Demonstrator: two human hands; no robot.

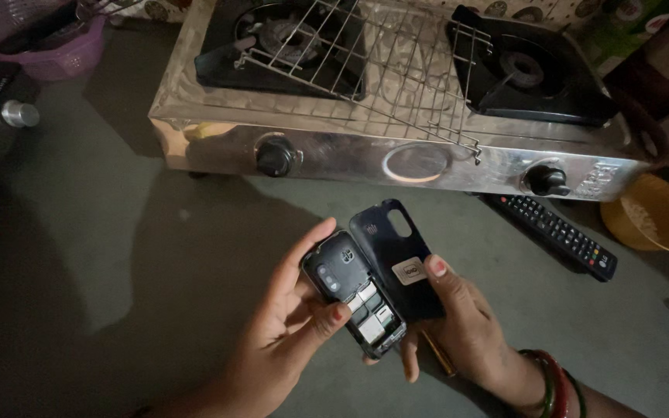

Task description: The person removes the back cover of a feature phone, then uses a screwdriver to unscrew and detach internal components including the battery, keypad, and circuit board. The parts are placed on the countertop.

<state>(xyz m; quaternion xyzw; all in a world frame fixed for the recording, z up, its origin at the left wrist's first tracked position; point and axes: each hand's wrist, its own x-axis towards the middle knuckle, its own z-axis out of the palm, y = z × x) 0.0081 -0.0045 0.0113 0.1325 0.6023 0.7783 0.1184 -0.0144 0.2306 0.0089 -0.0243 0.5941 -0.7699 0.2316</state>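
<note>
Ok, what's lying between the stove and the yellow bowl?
In the head view, a black remote lies on the floor between the stove and the yellow bowl, partly tucked under the stove's front edge.

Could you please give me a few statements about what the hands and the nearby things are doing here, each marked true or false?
1. The left hand holds a phone with its back open. True.
2. The right hand holds the dark back cover beside the phone. True.
3. The remote control rests on top of the stove. False: it lies on the grey surface in front of the stove.
4. A wire rack lies across the stove. True.
5. The right wrist is bare. False: it wears bangles.
</note>
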